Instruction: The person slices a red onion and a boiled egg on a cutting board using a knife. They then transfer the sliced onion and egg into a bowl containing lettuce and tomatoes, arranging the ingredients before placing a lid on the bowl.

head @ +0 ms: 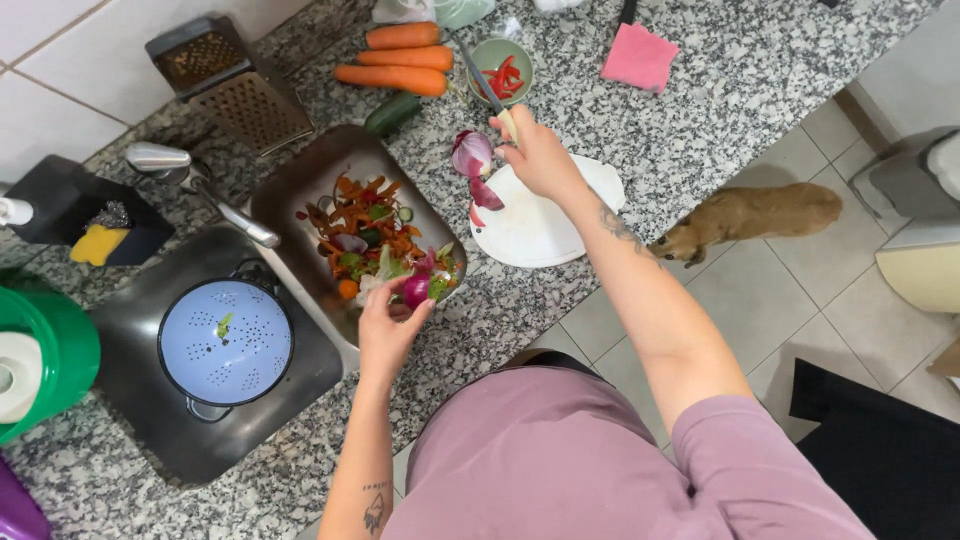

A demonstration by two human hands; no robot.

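Holding a red onion piece [416,290], the left hand [388,328] is closed on it over the scrap tray [300,180]. The knife [487,88] is gripped by the right hand [540,155], blade pointing away; halved onion [472,155] lies just left of it, at the white cutting board [545,225] edge, nearer the right hand.

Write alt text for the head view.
Seen from above, the left hand holds a red onion over a tray of vegetable scraps, while the right hand holds a knife above a white cutting board on a granite counter.
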